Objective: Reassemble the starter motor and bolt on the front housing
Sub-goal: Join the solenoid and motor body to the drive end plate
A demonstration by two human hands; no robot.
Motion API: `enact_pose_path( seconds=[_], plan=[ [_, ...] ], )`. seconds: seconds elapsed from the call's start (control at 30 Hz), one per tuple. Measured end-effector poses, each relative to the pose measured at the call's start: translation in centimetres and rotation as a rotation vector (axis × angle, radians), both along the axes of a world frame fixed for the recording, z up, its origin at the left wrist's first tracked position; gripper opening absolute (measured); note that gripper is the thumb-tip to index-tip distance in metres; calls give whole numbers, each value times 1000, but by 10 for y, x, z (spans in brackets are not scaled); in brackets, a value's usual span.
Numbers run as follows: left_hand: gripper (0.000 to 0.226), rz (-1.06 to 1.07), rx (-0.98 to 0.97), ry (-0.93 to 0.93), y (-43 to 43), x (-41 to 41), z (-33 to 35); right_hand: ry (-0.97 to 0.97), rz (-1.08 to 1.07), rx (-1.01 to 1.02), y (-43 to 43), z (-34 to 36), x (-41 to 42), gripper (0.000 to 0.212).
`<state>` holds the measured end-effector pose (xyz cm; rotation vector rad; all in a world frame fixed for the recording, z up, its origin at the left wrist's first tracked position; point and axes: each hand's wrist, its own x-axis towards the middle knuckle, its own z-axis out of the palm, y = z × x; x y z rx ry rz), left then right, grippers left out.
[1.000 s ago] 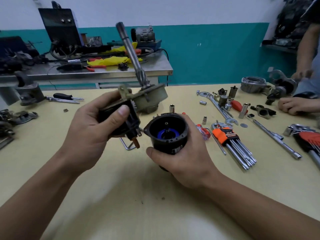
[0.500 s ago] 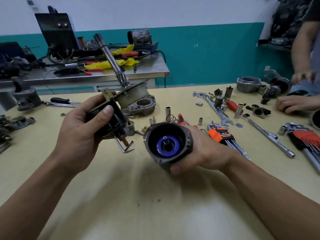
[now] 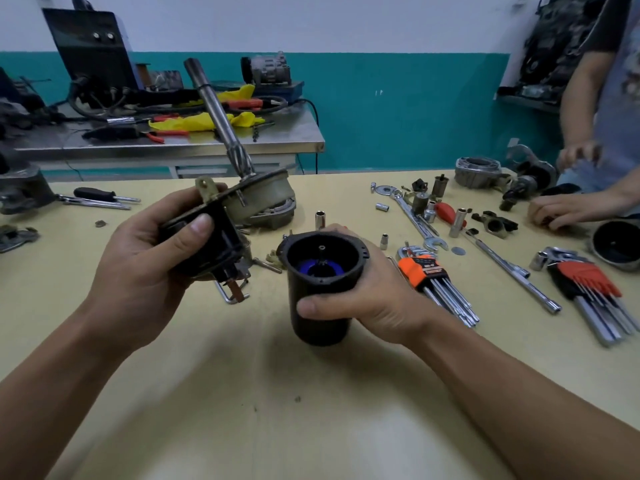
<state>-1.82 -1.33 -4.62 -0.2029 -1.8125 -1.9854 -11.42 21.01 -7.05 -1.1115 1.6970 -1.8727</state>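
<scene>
Left hand [image 3: 138, 268] grips the shaft assembly [image 3: 207, 233] clear of the desk [image 3: 242, 410], shaft angled up and away. Right hand [image 3: 374, 292] is wrapped round the black motor case [image 3: 318, 306], tilted toward the camera a moment ago, now upright with mouth up; judged ready to receive the assembly.

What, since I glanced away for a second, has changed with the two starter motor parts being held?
The right hand turned the black cylindrical motor housing from tilted, mouth toward the camera, to upright with the mouth up, low over the yellowish table. The left hand kept gripping the black-and-beige assembly with the long steel shaft, still leaning up and left. Nothing was taken or let go.
</scene>
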Motion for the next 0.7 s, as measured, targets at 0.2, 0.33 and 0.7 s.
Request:
enact_pose_path(
  seconds=[0.2,0.33,0.7],
  plan=[
    [48,-16,13,-9,0,-3,-1,-84,48,34,0,-3,-1,58],
    [48,-23,17,0,2,-4,-5,73,-119,58,-1,-3,6,77],
    [40,-172,-238,12,-5,-2,-9,64,-51,28,-18,-12,23,70]
  ],
)
